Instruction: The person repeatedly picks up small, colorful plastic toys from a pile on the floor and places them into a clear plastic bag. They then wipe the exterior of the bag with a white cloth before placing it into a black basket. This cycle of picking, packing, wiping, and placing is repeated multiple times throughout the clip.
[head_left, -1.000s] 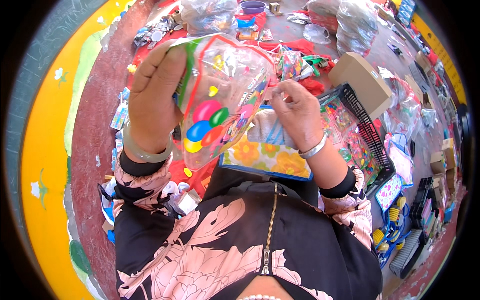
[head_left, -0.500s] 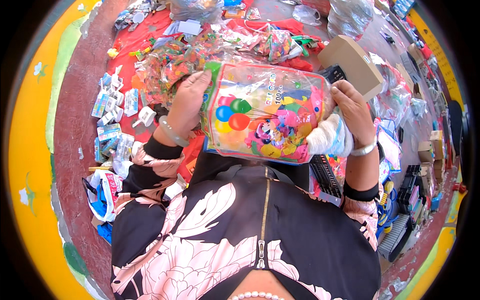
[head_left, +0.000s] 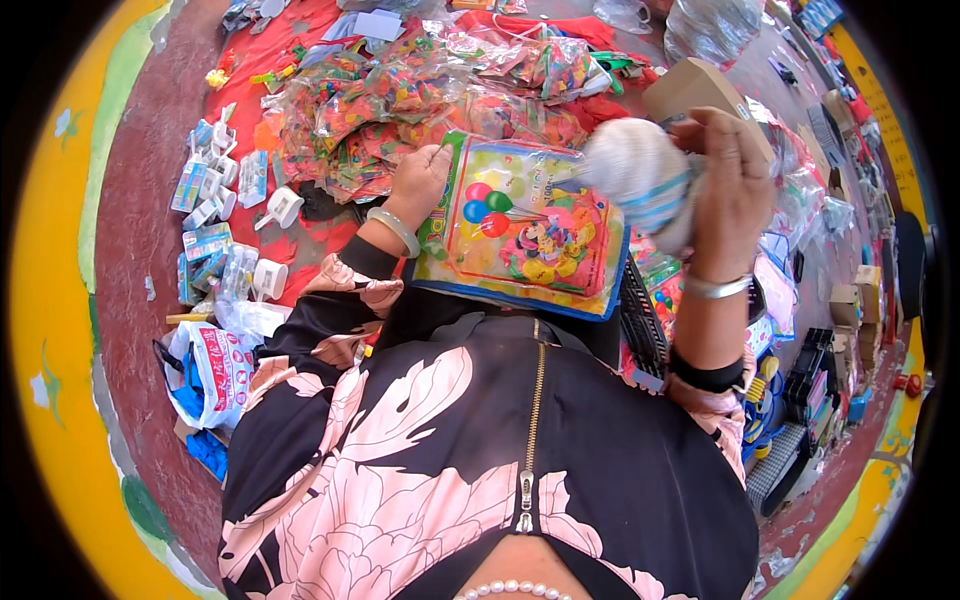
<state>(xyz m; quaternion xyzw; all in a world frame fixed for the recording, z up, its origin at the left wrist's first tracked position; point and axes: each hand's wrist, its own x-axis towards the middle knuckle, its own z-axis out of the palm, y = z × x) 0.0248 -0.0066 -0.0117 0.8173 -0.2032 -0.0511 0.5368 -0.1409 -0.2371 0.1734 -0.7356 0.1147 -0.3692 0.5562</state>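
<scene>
The left hand (head_left: 420, 180) is clenched on the top left corner of a flat, colourful plastic packet (head_left: 525, 228) printed with balloons and cartoon figures, which lies across the person's lap, just above the black jacket with pink flowers (head_left: 480, 450). A pale green bangle (head_left: 395, 230) sits on that wrist. The right hand (head_left: 730, 190) is raised to the right of the packet, its grip closed around a whitish, rounded bundle (head_left: 635, 180) with light blue stripes; a silver bangle (head_left: 715, 288) circles that wrist. Beyond the packet, a heap of similar bright clear-wrapped packets (head_left: 420, 95) lies on a red cloth (head_left: 310, 40) spread over the floor. To the left lie small white and blue boxed items (head_left: 215, 185) and a white plastic bag (head_left: 215, 365). A brown cardboard box (head_left: 690, 85) sits behind the right hand, and a black basket (head_left: 645, 320) shows beside the lap.
</scene>
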